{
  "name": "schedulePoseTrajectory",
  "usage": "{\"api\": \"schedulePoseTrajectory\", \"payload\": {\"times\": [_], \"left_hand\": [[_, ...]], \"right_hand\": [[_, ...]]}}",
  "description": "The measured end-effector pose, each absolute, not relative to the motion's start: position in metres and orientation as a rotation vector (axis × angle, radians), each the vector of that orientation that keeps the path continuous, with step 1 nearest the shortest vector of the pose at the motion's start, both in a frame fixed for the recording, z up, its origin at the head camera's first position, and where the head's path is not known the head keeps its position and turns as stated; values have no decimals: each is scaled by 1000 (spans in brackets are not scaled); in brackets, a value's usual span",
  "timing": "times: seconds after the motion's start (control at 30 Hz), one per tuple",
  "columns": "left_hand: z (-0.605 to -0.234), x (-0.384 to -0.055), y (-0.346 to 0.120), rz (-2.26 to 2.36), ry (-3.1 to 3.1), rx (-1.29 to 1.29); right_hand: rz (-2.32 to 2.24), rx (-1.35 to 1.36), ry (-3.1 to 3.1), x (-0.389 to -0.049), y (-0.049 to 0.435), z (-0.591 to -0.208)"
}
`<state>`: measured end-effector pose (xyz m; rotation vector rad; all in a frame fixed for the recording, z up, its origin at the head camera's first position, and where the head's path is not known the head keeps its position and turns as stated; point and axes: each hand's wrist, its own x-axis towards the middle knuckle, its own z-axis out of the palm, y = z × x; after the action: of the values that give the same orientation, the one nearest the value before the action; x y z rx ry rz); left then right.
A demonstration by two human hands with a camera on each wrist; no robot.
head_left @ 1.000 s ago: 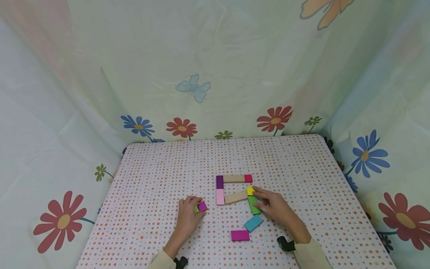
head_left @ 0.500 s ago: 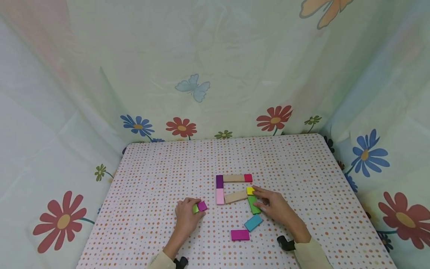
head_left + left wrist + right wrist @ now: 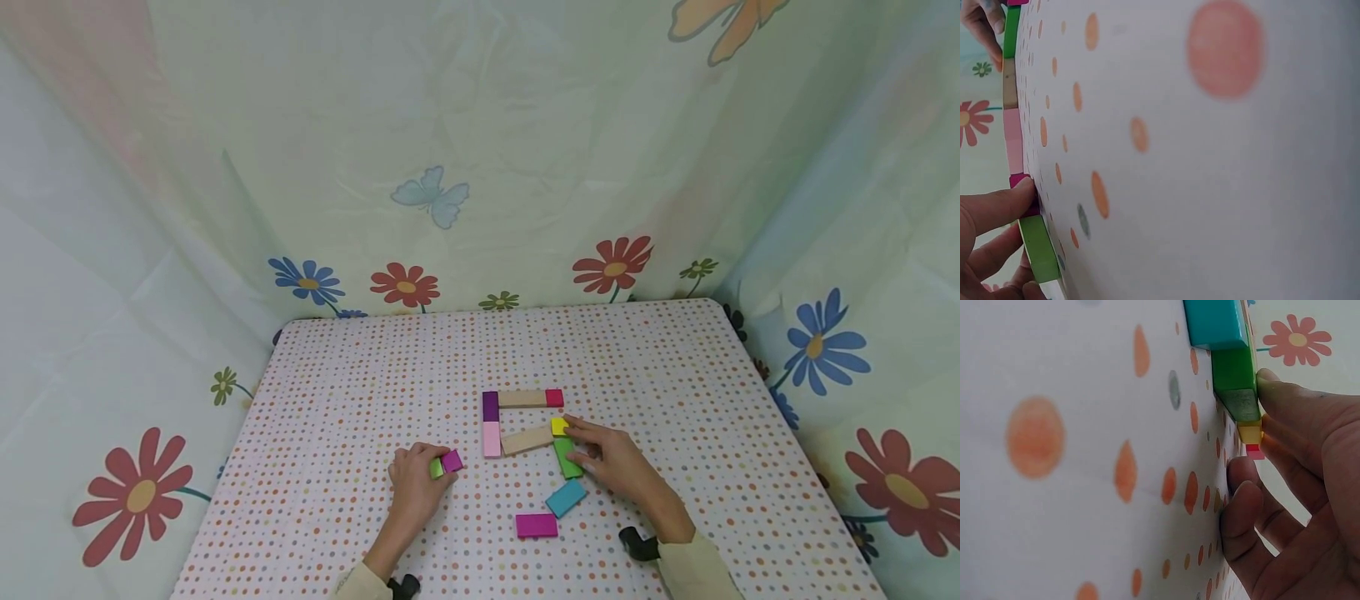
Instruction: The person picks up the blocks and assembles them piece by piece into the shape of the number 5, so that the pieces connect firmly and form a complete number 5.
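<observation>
My left hand (image 3: 415,483) pinches a small magenta block (image 3: 452,461) between thumb and fingers. A lime green block (image 3: 1038,250) adjoins it, partly covered by the hand in the head view. Over to the right, my right hand (image 3: 618,467) touches a yellow block (image 3: 559,427) with extended fingertips. Its thumb lies against a green block (image 3: 1235,375) just below the yellow one, and its other fingers are bent near the tabletop. A plain wooden block (image 3: 527,440) slants from the yellow block towards a light pink block (image 3: 491,439).
Above the pink block lies a dark purple one (image 3: 491,406), followed by a plain wooden strip (image 3: 522,399) and a red-pink block (image 3: 554,397). A turquoise block (image 3: 566,498) and a magenta rectangular block (image 3: 536,526) lie nearer the front of the dotted table (image 3: 345,375).
My left hand has shifted slightly left and down, showing more of the lime green block. My right hand and the other blocks stay in place.
</observation>
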<state>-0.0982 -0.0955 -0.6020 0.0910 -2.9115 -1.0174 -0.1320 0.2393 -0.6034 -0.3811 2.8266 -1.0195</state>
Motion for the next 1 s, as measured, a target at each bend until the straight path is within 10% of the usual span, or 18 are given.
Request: {"api": "schedulePoseTrajectory", "payload": {"times": [0.53,1.0], "left_hand": [[-598,-98,-95,-1112,-2858,-36],[-590,-97,-91,-1488,-3122,-672]], "right_hand": [[-1081,-383,2819,-130,239,-603],[-1080,-398,2831,-131,239,-604]]}}
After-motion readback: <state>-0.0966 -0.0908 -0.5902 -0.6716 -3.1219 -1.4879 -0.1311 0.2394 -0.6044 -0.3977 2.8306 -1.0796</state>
